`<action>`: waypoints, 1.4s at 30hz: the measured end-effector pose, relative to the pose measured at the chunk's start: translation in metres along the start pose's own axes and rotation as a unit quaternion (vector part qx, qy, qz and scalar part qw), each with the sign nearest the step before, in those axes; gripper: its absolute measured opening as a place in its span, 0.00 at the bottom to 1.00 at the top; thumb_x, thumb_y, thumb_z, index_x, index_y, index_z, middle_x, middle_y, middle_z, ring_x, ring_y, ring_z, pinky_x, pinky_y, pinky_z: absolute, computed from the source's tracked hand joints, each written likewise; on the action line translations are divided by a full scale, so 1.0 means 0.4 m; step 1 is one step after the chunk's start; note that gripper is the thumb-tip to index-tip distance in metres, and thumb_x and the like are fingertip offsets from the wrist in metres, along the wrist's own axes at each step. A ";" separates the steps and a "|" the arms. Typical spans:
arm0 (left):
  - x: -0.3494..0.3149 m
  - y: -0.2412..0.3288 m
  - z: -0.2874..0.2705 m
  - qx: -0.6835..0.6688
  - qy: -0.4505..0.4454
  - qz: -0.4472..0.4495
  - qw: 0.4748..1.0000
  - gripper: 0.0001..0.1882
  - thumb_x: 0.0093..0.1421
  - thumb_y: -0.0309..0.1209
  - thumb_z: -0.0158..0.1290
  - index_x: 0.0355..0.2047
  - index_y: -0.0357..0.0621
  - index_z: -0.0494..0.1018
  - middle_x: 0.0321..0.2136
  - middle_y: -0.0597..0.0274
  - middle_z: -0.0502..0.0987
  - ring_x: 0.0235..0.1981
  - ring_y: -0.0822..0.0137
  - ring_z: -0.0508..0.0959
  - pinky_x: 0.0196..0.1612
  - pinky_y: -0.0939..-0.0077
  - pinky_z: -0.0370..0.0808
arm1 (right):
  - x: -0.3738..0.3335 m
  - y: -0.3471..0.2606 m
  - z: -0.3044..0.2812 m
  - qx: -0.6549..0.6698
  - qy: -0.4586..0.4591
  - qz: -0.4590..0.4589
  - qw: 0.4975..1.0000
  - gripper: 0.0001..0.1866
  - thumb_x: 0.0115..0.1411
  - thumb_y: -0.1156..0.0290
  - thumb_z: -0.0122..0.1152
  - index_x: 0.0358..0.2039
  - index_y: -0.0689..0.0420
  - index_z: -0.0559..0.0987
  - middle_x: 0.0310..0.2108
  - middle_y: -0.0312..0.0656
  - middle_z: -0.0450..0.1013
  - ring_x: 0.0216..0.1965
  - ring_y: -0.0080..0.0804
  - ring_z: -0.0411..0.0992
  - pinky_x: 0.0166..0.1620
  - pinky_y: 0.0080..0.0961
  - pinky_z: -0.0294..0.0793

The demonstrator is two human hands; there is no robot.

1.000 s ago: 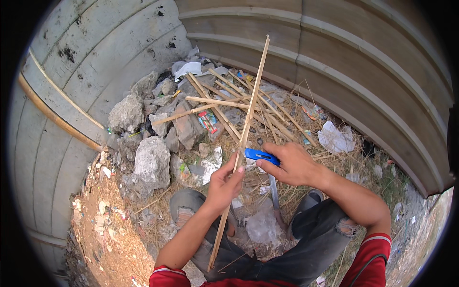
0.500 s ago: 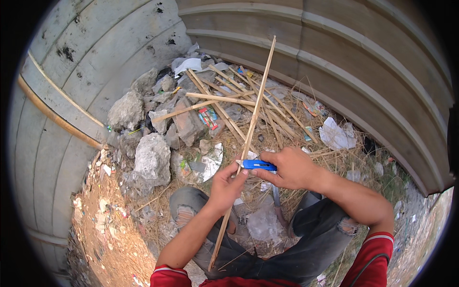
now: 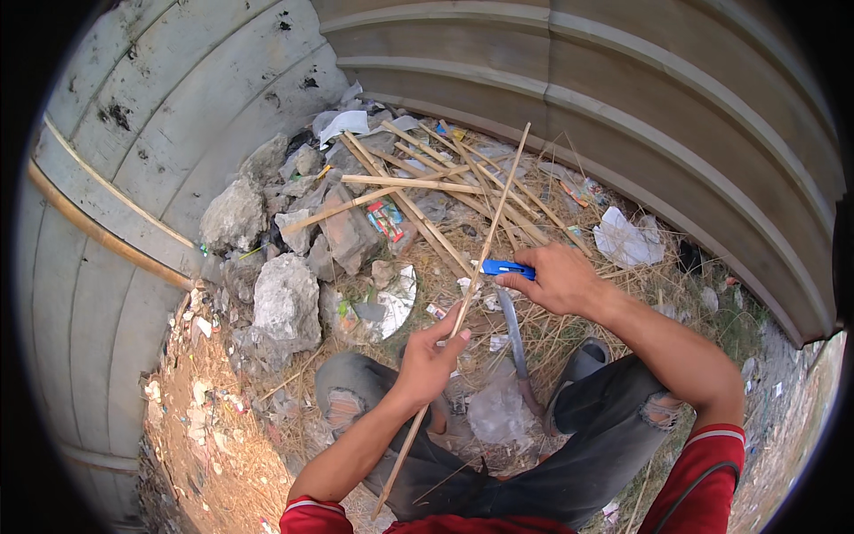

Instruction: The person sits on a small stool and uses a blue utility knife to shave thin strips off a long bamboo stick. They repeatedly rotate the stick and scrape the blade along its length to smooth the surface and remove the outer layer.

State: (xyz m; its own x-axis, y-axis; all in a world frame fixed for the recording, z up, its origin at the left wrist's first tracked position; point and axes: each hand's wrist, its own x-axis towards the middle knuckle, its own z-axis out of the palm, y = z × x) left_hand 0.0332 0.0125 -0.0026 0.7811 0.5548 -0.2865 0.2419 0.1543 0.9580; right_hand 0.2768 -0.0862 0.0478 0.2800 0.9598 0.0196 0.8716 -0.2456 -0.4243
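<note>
A long thin wooden strip, perhaps split bamboo (image 3: 498, 206), slants up and away from my lap. My left hand (image 3: 429, 363) is closed round it below its middle. In my right hand (image 3: 559, 279) is a blue utility knife (image 3: 508, 269), its front end against the strip farther up. The blade itself is too small to make out. Below the knife, between my feet, a long curved metal blade, like a machete (image 3: 513, 334), lies on the ground with its handle toward me.
Several similar strips (image 3: 411, 183) lie crossed on the ground ahead. Grey rocks (image 3: 286, 298) are piled at left. Corrugated metal sheets (image 3: 640, 169) rise at the back and right, a pale panel wall (image 3: 116, 178) at left. Crumpled plastic (image 3: 496, 411) and dry grass lie about.
My right hand has moved the knife away along the strip, apart from my left hand. The left hand has come nearer me, and the strip's far end is lower in view.
</note>
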 end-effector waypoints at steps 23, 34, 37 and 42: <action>-0.040 0.013 -0.033 -0.173 -0.086 -0.093 0.977 0.21 0.73 0.31 0.46 0.65 0.45 0.65 0.25 0.72 0.65 0.14 0.82 0.58 0.16 0.83 0.55 | -0.030 -0.021 0.024 -0.007 0.052 -0.037 0.998 0.23 0.61 0.44 0.59 0.31 0.53 0.83 0.20 0.47 0.77 0.25 0.53 0.77 0.31 0.46 0.76; -0.014 -0.030 -0.008 -0.011 -0.048 -0.014 0.999 0.27 0.71 0.33 0.51 0.68 0.42 0.63 0.24 0.73 0.71 0.18 0.83 0.64 0.21 0.83 0.62 | -0.024 0.027 -0.066 0.012 -0.053 -0.077 0.996 0.16 0.59 0.55 0.66 0.32 0.55 0.80 0.23 0.50 0.74 0.29 0.53 0.75 0.35 0.47 0.72; -0.007 -0.027 0.010 0.073 -0.033 0.021 0.997 0.26 0.70 0.33 0.51 0.66 0.38 0.65 0.26 0.67 0.76 0.20 0.81 0.69 0.23 0.80 0.68 | -0.016 0.067 -0.072 0.012 -0.086 -0.109 0.990 0.12 0.57 0.58 0.67 0.32 0.54 0.80 0.25 0.47 0.76 0.32 0.53 0.76 0.37 0.47 0.73; 0.000 -0.006 0.022 0.166 -0.026 0.016 0.986 0.26 0.70 0.32 0.47 0.66 0.36 0.63 0.27 0.60 0.78 0.21 0.77 0.74 0.26 0.76 0.72 | -0.035 0.018 -0.074 -0.065 -0.056 -0.011 0.996 0.11 0.59 0.61 0.65 0.32 0.55 0.79 0.26 0.47 0.76 0.35 0.52 0.77 0.39 0.47 0.74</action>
State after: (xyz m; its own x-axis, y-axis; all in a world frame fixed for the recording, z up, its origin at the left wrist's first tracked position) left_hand 0.0376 0.0049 -0.0049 0.8174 0.5117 -0.2647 0.3852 -0.1439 0.9115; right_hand 0.2911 -0.1056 0.0714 0.2203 0.9725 -0.0761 0.9235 -0.2330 -0.3048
